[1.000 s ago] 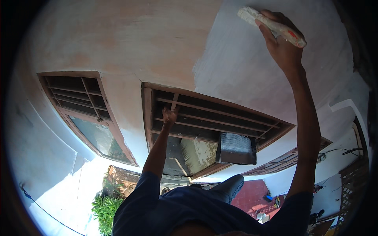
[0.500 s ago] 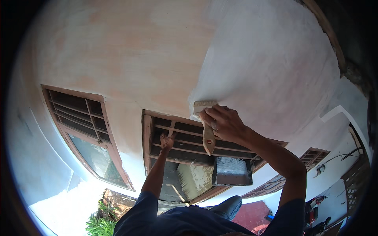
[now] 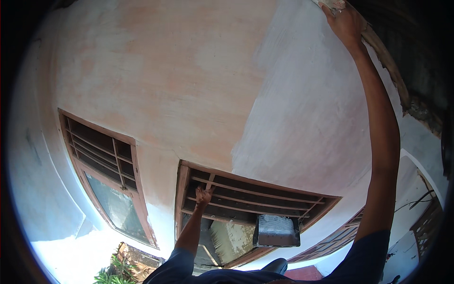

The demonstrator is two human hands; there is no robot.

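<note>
High at the upper right, my right hand [image 3: 346, 24] is closed at the top of the wall, by the wooden roof edge. A pale bit of the paintbrush [image 3: 336, 4] shows at its fingers; the rest is cut off by the picture's upper edge. My left hand [image 3: 203, 197] is wrapped round a wooden bar of the window grille [image 3: 246, 195], arm raised. The wall [image 3: 156, 80] is patchy peach and off-white on the left, with a whiter painted area [image 3: 307, 109] on the right. A black paint tray [image 3: 277, 239] with white paint sits against the grille's lower bars.
A second window [image 3: 101, 175] with a brown frame stands at the left. Rough roof timber [image 3: 392, 71] runs along the upper right. Green leaves [image 3: 116, 272] and broken brownish material [image 3: 137, 258] lie low at the left. Another slatted window [image 3: 331, 234] is at the lower right.
My right hand has gone up and right with the brush, from just above the window to the top of the wall. The view has tilted upward. My left hand keeps its hold.
</note>
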